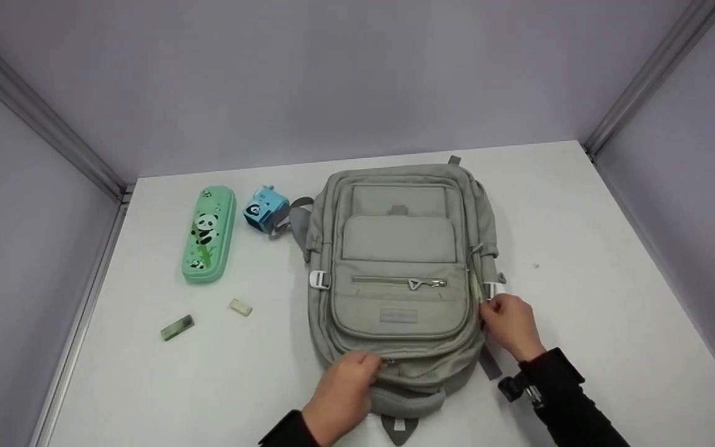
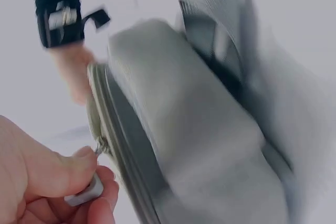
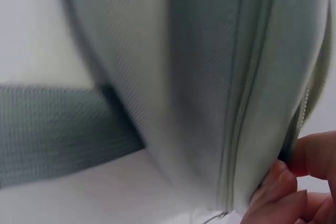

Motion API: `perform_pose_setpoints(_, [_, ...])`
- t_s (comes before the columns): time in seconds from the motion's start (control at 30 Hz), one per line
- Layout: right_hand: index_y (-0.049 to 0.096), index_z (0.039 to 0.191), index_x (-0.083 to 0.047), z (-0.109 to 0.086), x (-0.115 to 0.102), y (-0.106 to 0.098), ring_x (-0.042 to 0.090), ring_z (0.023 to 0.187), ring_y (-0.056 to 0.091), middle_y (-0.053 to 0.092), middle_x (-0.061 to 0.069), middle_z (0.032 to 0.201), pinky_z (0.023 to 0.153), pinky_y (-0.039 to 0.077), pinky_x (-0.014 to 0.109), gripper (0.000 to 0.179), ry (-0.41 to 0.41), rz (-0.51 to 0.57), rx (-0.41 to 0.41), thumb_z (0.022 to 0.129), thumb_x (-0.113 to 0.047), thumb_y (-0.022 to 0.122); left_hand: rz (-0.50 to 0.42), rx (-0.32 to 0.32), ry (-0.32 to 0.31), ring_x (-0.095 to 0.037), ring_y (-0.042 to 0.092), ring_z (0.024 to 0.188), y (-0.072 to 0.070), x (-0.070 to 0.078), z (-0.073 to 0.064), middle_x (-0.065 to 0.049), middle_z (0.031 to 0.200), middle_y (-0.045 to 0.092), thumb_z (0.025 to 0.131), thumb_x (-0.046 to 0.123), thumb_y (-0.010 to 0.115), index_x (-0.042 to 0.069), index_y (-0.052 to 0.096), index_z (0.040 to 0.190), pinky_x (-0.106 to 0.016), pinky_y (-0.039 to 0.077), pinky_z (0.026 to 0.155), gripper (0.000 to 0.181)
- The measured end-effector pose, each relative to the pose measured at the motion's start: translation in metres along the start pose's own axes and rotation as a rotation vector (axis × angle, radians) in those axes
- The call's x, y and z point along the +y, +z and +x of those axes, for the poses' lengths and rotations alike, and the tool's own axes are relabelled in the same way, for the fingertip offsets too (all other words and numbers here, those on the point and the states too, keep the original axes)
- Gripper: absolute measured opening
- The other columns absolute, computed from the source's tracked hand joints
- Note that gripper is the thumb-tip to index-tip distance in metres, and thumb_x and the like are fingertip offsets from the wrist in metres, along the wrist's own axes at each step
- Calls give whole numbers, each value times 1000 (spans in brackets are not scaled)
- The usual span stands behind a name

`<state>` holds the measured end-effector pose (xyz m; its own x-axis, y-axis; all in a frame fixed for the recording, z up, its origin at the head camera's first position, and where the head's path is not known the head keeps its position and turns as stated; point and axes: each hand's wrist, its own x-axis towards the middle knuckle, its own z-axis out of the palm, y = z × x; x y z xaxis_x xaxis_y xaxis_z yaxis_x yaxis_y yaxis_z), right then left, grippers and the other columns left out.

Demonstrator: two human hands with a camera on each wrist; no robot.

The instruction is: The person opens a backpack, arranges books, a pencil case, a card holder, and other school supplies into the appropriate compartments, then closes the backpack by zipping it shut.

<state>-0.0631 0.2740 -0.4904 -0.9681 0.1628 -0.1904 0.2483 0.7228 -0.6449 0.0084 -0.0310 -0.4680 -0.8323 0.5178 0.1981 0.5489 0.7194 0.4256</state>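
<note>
A grey-green backpack [image 1: 398, 239] lies on its back, its top handle [image 1: 404, 403] toward me. My left hand [image 1: 345, 391] is at the near end of the bag, thumb and fingers pinching a zipper pull [image 2: 86, 191], a pale tab in the left wrist view. Beside that hand the zipper seam [image 2: 118, 156] runs along the bag's edge. At the bag's right side my right hand [image 1: 512, 323] pinches the fabric edge next to a partly open zipper [image 3: 303, 106]. Its fingertips [image 3: 275, 174] show at the lower right of the right wrist view.
Left of the bag lie a green panda pencil case [image 1: 208, 236], a blue panda-printed box-shaped item [image 1: 265, 208], a small whitish block [image 1: 241, 307] and a small green block [image 1: 177, 327]. Panels wall the white table [image 1: 581, 217] at the back and sides.
</note>
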Motion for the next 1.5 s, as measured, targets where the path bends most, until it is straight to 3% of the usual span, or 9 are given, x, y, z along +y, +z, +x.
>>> perform_pose_setpoints(0.13, [57, 67, -6, 0, 6, -2, 11, 51, 44, 52, 0, 57, 50, 34, 25, 25, 4, -6, 19, 92, -7, 54, -43, 43, -117, -16, 65, 78, -11, -27, -13, -1, 81, 64, 72, -18, 65, 8, 60, 83, -25, 52, 66, 29])
perform_pose_setpoints(0.3, [60, 68, -4, 1, 10, -4, 11, 53, 46, 57, 2, 59, 52, 36, 25, 23, -16, -35, 48, 91, -7, 55, -73, 12, -295, -11, 60, 73, -23, -58, -17, 4, 75, 60, 80, -9, 70, 12, 65, 81, -25, 48, 63, 21])
perform_pose_setpoints(0.53, [60, 70, -3, 1, 13, -2, 11, 55, 47, 58, 5, 61, 54, 37, 26, 22, -28, -50, 77, 91, -8, 57, -2, 120, -303, -10, 51, 66, -21, -80, -9, 1, 70, 53, 80, -11, 69, 10, 60, 73, -25, 44, 60, 23])
perform_pose_setpoints(0.7, [63, 82, 0, -13, 3, 3, 15, 59, 53, 63, 11, 71, 56, 40, 27, 16, -113, -77, 154, 94, -10, 62, -22, 150, -284, -13, 54, 67, -19, -78, -9, 0, 70, 54, 79, -10, 69, 9, 62, 74, -26, 47, 61, 21])
perform_pose_setpoints(0.9, [62, 93, -1, -40, -36, 19, 23, 76, 59, 61, 10, 84, 66, 48, 37, 23, -575, -163, 355, 79, -3, 79, -31, 129, -286, -13, 56, 72, -26, -69, -10, 1, 74, 54, 82, -6, 71, 9, 61, 76, -27, 48, 64, 19])
perform_pose_setpoints(1.0, [63, 97, -5, -55, -58, 31, 20, 84, 59, 61, 6, 92, 73, 50, 35, 33, -791, -229, 287, 72, -9, 85, -28, 96, -288, -15, 56, 73, -29, -62, -10, 0, 76, 56, 84, -4, 71, 10, 59, 78, -28, 47, 65, 19])
perform_pose_setpoints(1.1, [64, 102, -9, -71, -75, 46, 18, 90, 60, 62, 3, 99, 76, 51, 34, 40, -919, -310, 175, 71, -20, 87, -68, 41, -292, -15, 58, 74, -33, -53, -10, -1, 78, 60, 87, -1, 69, 10, 58, 81, -28, 46, 64, 17])
perform_pose_setpoints(1.23, [65, 107, -11, -84, -88, 67, 16, 92, 61, 63, 0, 101, 76, 51, 34, 41, -964, -400, 91, 74, -26, 86, -135, 7, -281, -13, 59, 75, -36, -42, -7, -1, 81, 62, 92, 2, 66, 10, 58, 86, -27, 46, 65, 12])
perform_pose_setpoints(1.5, [67, 97, -12, -86, -97, 85, 17, 83, 60, 63, 1, 90, 70, 49, 33, 28, -869, -475, 48, 79, -26, 83, -276, -18, -286, -14, 62, 78, -34, -29, 0, -3, 84, 65, 94, 3, 64, 10, 60, 87, -26, 49, 69, 10])
